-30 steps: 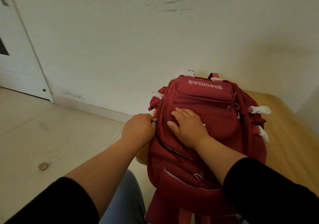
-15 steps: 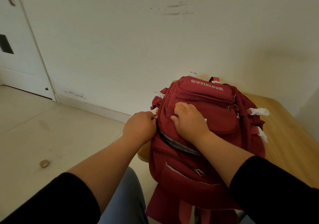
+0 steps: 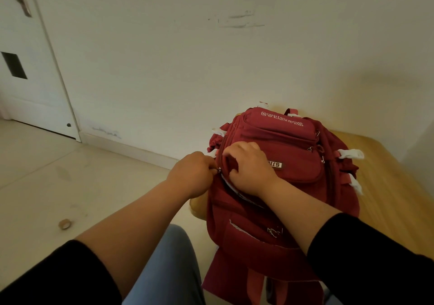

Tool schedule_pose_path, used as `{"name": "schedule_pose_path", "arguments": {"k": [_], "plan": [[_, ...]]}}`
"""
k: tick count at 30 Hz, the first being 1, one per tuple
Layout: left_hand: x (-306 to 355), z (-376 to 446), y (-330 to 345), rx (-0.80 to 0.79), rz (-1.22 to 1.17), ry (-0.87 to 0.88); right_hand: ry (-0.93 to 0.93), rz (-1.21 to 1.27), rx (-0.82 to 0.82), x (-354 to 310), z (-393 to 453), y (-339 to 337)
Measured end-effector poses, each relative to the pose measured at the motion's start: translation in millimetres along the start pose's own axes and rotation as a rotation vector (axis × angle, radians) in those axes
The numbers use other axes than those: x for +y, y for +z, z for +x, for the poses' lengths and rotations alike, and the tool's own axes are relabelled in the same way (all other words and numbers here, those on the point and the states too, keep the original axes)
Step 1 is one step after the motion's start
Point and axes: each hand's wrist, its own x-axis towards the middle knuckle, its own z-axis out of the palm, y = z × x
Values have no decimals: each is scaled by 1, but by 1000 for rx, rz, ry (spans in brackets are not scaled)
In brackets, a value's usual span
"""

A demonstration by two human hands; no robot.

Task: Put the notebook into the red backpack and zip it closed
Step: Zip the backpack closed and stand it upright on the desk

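Note:
The red backpack [image 3: 296, 171] lies on its back on a wooden table, its bottom end hanging over the near edge. My left hand [image 3: 192, 173] is closed at the bag's left side, pinching a small metal zipper pull [image 3: 219, 170]. My right hand [image 3: 249, 167] grips the red fabric beside the zipper track, fingers curled into it. A gap in the zipper below my right hand shows a pale lining strip [image 3: 237, 191]. The notebook is not visible.
The wooden table [image 3: 387, 187] runs to the right, against a white wall. A tiled floor [image 3: 70, 187] lies to the left, with a small tape roll [image 3: 64, 224] on it. A white door [image 3: 28, 70] stands at the far left. My knee is below the table edge.
My right hand went from lying flat on the front pocket to bunching the fabric at the zipper, shifting left. The left hand edged up along the bag's side with the pull.

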Motion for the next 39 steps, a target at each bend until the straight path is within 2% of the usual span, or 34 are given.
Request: {"name": "schedule_pose_path", "arguments": {"k": [5,10,14,15,17,19,27,34,39], "plan": [[6,-4,-6,15,23,-6,-77,19,-154,-6,-1,-3],[10,-7,-5,1,-118,-28,-75,-24,-126,-9,-3,-3],[10,-15,2,152,-300,-24,-61,24,-103,-9,-1,-6],[9,-17,3,127,-371,-20,-37,49,-82,-9,0,-7],[7,-19,5,-29,-470,27,3,128,-47,-7,-1,-10],[7,-20,7,-149,-477,70,32,236,-47,-5,-2,-13],[0,-19,19,-231,-145,77,26,292,-220,2,-8,-20],[-7,-17,27,-291,-74,68,-80,178,-408,4,-16,-26],[-6,-15,29,-337,53,70,-39,224,-504,11,-25,-37]]}}
